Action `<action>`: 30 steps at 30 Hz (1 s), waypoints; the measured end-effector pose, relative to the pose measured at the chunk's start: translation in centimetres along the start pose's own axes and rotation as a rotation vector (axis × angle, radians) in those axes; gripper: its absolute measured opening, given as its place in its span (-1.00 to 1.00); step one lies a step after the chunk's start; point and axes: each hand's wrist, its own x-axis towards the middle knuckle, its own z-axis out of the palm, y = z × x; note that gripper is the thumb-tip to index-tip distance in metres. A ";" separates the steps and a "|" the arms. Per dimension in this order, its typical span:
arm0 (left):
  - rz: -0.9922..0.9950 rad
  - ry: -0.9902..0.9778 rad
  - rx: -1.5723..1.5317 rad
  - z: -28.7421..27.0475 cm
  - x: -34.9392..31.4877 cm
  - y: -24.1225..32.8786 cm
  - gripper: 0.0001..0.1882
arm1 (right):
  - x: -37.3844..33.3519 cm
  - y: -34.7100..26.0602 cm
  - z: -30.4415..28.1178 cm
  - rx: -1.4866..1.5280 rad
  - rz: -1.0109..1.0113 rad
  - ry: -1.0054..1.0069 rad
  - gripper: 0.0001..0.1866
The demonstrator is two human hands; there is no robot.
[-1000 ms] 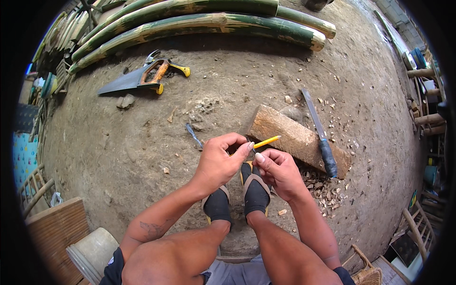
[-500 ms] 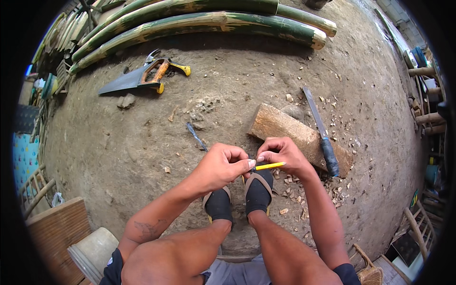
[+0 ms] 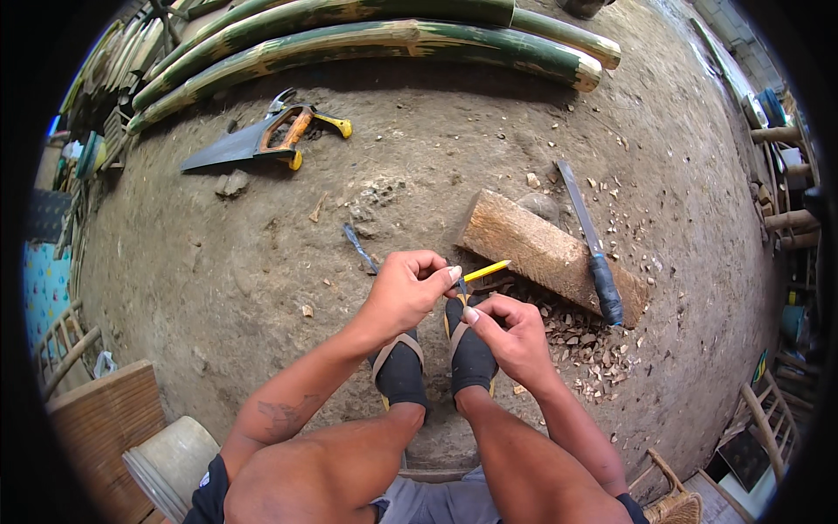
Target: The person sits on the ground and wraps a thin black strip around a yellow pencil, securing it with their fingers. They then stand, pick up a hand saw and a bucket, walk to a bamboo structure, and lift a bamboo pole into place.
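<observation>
My left hand is closed in a pinch on a yellow pencil, whose sharpened tip points right and slightly up. A thin dark strip hangs at the pencil's held end, partly hidden by the fingers. Just below and to the right, my right hand is pinched shut with thumb and forefinger at the strip's lower end. Both hands are above my feet, which wear dark socks and sandals. A bluish strip on the dirt runs toward my left hand; whether it joins the dark one is hidden.
A wooden block lies ahead on the right, with a long dark-handled blade across it and wood chips around. A handsaw rests at the far left, a hammer behind it. Green bamboo poles lie beyond; a pale bucket stands near left.
My right hand has moved down and left, away from the pencil. The left hand has risen slightly, and the pencil now tilts upward, its tip shifted left and up.
</observation>
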 end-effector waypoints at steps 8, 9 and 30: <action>-0.123 -0.125 -0.037 -0.5 -1.3 2.2 -0.79 | 2.3 5.3 -0.6 0.805 0.514 -0.281 -0.82; -0.136 -0.143 -0.016 -0.6 -1.5 2.3 -0.78 | 3.0 5.3 -1.1 0.739 0.405 -0.327 -0.81; -0.226 -0.081 -0.128 0.7 0.7 -0.4 -0.81 | -1.4 0.8 1.2 -0.049 0.022 0.171 -0.83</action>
